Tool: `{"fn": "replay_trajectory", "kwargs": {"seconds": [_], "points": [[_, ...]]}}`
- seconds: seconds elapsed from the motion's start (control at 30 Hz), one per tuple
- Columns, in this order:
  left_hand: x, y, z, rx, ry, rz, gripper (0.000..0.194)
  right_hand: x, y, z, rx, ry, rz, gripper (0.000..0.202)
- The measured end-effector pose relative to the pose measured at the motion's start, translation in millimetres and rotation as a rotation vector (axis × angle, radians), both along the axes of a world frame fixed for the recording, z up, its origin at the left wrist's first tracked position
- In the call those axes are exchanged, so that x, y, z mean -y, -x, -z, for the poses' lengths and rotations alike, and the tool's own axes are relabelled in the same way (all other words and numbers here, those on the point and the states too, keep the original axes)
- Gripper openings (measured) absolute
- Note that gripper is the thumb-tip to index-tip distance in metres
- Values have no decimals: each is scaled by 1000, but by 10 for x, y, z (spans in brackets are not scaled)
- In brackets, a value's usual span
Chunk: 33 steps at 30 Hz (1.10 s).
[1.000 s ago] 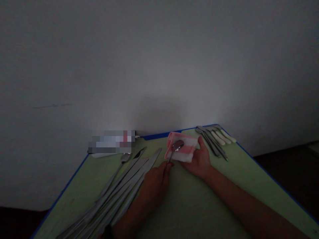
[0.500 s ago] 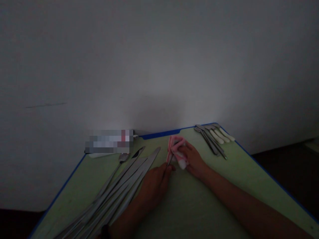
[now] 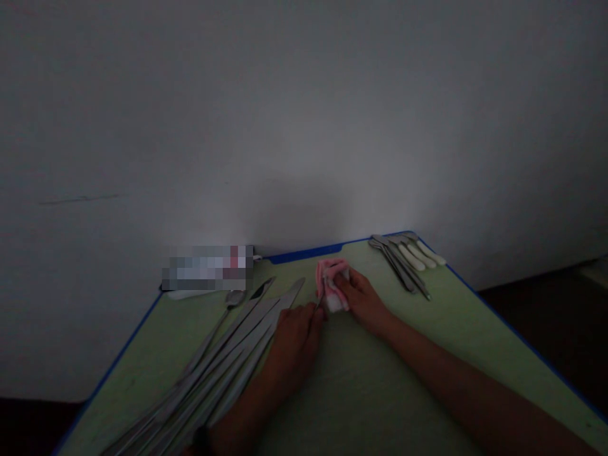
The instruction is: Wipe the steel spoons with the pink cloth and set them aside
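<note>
A thin metal piece of cutlery [image 3: 318, 305] is pinched in my left hand [image 3: 295, 335], and its far end goes into a folded pink and white cloth [image 3: 331, 297]. The cloth hides that end, so I cannot tell whether it is a knife, fork or spoon. My right hand [image 3: 368, 304] is closed on the cloth from the right, thumb on top. Just left of my left hand lie several long metal table knives [image 3: 256, 316], side by side, with a spoon [image 3: 235, 297] at their left; my forearm covers part of them.
At the table's back right lie several metal utensils [image 3: 396, 266] and several white-handled ones [image 3: 414, 258]. A blurred-out packet [image 3: 209, 269] sits at the back left. The green table [image 3: 380, 392] has a blue edge and meets a grey wall [image 3: 304, 126].
My right hand and the cloth have shifted slightly left; the cloth's folds lie differently around the cutlery. My left hand keeps its grip. The whole view has shifted a little.
</note>
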<state>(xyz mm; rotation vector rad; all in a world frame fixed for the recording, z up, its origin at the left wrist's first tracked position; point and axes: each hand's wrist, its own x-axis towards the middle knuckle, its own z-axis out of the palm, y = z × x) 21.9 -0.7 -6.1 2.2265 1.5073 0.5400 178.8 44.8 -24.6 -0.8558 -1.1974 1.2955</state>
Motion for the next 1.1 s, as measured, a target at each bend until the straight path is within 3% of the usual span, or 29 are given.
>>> {"fn": "replay_trajectory", "kwargs": {"seconds": [0.2,0.43,0.83,0.97,1.1], "points": [[-28,-5,52,-167,-198,-44,27,25,15,-38,44,2,-34,31],[-37,16,87,-65,-279,-26,22,48,22,-78,46,-30,-27,29],[-6,-5,37,69,-103,86,21,-47,34,64,-207,172,-38,32],[34,0,-21,144,-12,156,23,-20,29,37,-167,160,8,33],[80,-3,-83,224,114,144,30,-17,22,25,-133,184,62,37]]}}
